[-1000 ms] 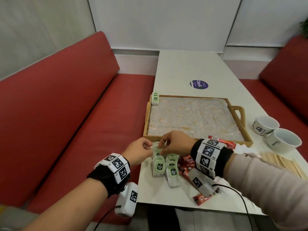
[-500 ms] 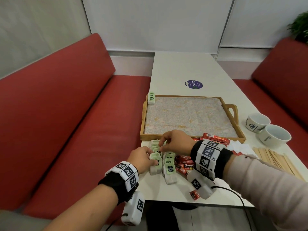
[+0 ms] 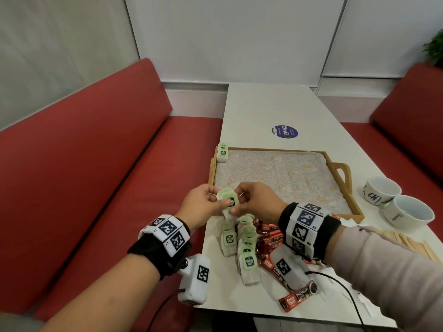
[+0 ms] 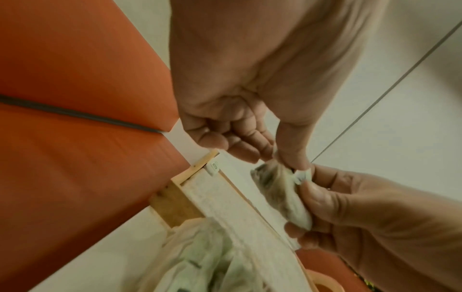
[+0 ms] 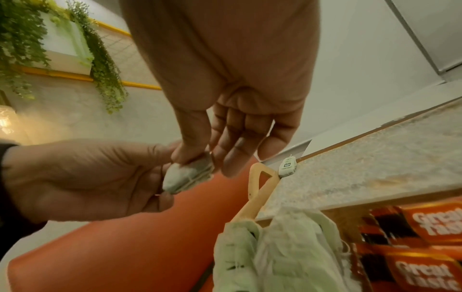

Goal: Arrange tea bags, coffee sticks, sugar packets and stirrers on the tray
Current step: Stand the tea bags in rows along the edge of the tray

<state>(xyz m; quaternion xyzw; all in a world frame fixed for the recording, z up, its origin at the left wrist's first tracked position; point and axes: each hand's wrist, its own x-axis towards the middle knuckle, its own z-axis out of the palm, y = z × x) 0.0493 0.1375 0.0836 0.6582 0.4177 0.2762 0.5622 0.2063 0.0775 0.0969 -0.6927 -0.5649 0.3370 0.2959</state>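
Up above the near edge of the tray (image 3: 345, 172), the left hand (image 3: 200, 204) and the right hand (image 3: 257, 201) both pinch one tea bag (image 3: 227, 200) between thumb and fingers. Another tea bag sits in the tray's far left corner (image 3: 222, 153). More tea bags (image 3: 239, 243) and red coffee sticks (image 3: 271, 238) lie on the table (image 3: 263, 104) below the hands. Two cups (image 3: 395, 202) stand to the right.

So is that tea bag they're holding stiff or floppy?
Probably soft: the tea bag bulges like a small pouch between left hand and right hand. Likely light, since fingertips alone carry it. Its thin paper looks tearable.
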